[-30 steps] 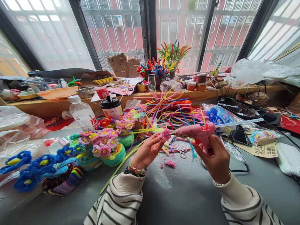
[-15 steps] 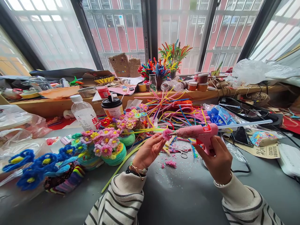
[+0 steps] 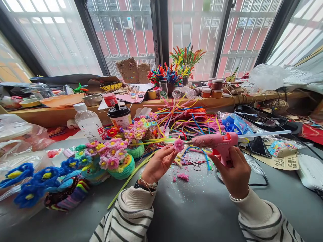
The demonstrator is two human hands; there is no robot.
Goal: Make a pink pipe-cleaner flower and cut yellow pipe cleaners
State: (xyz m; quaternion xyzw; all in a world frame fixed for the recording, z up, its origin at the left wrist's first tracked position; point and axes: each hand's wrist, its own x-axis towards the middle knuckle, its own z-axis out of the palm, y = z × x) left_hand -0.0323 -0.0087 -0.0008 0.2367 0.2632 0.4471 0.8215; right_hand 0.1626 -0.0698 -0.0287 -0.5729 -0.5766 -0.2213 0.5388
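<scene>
Between the fingertips of my left hand (image 3: 161, 161) is a small pink fuzzy flower (image 3: 179, 145), held up above the table. My right hand (image 3: 233, 171) grips the handle of a pink glue gun (image 3: 218, 141), with a long clear glue stick (image 3: 264, 134) jutting from its back. The gun's nozzle points left and comes right up to the flower; I cannot tell whether it touches. Below lie pink fuzzy scraps (image 3: 183, 177) and scattered glitter. A pair of scissors (image 3: 196, 166) rests just behind them.
At left stand pink pipe-cleaner flowers (image 3: 114, 153), blue flowers (image 3: 47, 174), a plastic bottle (image 3: 88, 122) and a lidded cup (image 3: 119, 116). Loose pipe cleaners (image 3: 184, 117) pile up behind my hands. To the right are a phone (image 3: 259, 147) and a white box (image 3: 311, 171). Jars line the sill.
The glue gun has shifted slightly right, and its nozzle has drawn back a little from the flower's middle. The flower has turned a little in my left fingers. The view has shifted slightly.
</scene>
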